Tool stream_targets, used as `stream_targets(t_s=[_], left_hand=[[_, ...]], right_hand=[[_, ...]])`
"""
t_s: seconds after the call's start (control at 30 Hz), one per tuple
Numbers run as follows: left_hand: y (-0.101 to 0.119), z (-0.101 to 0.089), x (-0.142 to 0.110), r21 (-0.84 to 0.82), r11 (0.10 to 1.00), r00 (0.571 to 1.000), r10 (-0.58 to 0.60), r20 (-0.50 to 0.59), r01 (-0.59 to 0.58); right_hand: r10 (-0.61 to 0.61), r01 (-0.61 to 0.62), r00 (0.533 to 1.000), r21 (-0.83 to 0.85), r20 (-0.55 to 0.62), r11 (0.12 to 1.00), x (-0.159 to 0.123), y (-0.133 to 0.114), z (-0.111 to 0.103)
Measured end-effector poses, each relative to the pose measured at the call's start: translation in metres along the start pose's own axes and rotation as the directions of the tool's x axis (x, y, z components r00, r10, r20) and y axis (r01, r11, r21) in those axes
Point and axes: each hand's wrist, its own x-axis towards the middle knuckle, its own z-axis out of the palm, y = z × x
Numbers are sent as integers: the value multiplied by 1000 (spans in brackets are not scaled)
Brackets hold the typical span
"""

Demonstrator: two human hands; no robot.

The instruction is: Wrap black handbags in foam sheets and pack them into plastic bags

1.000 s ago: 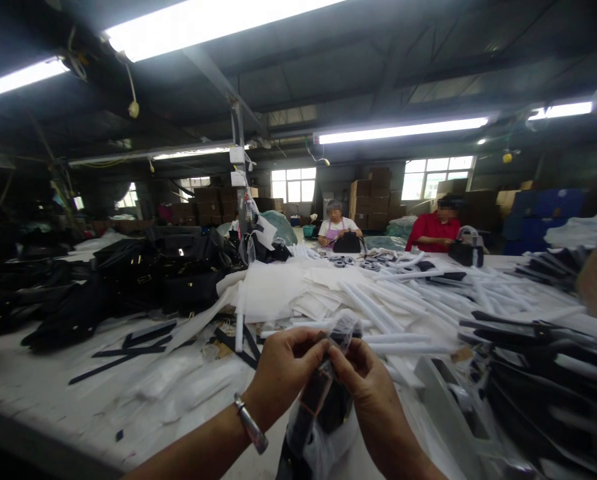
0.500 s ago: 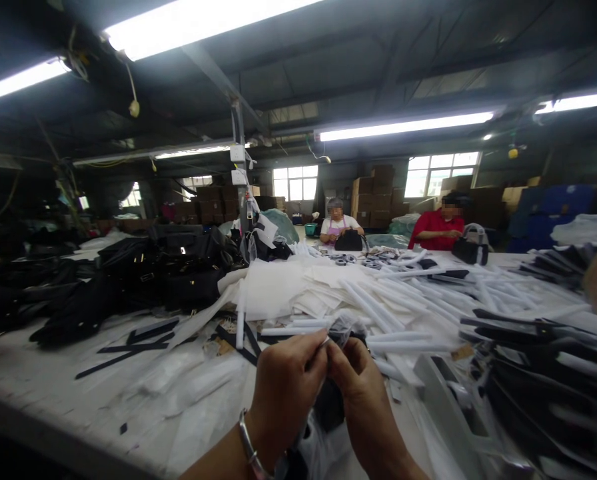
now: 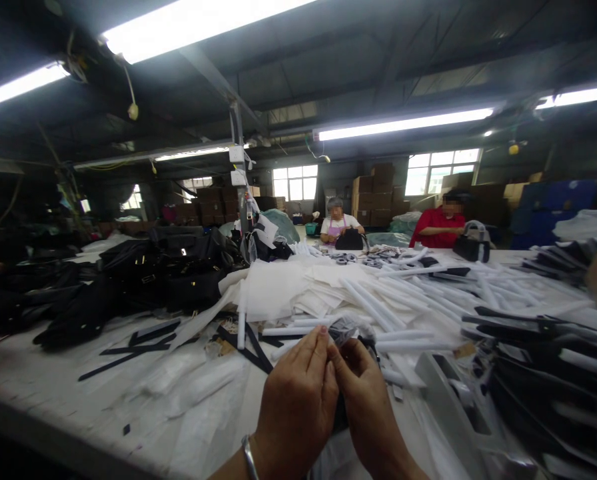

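Note:
My left hand (image 3: 298, 400) and my right hand (image 3: 366, 407) are pressed together low in the middle of the view, fingers pinched on the top of a clear plastic bag (image 3: 346, 328). A dark item inside the bag is mostly hidden behind my hands. A silver bracelet (image 3: 249, 457) sits on my left wrist. Both hands hover over the white worktable (image 3: 53, 393), just in front of a heap of white paper rolls (image 3: 378, 300).
Black handbags (image 3: 168, 267) are piled at the left. Black straps (image 3: 143, 340) lie on the table. Stacks of dark wrapped straps (image 3: 553, 360) fill the right. Two people sit working at the far side, one in a red shirt (image 3: 436, 227). Cardboard boxes (image 3: 373, 193) stand behind.
My hands have drawn closer together and sunk lower in the view, covering most of the bag and the dark item that showed below them a second ago.

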Motion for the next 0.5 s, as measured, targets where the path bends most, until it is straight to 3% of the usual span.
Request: stream_targets(t_s=[0.1, 0.23, 0.37, 0.5], left_hand=[[-8, -12, 11, -249, 961, 991, -104, 85, 122], [-27, -29, 34, -549, 744, 913, -210, 349, 381], [-39, -32, 50, -588, 630, 821, -146, 552, 507], [-35, -27, 56, -573, 553, 752, -159, 640, 605]], right_hand=[[47, -53, 998, 126, 46, 991, -1, -6, -3], [124, -143, 987, 218, 100, 966, -2, -18, -5], [142, -168, 982, 240, 122, 956, -1, -25, -7], [120, -151, 979, 194, 164, 969, -1, -23, -6]])
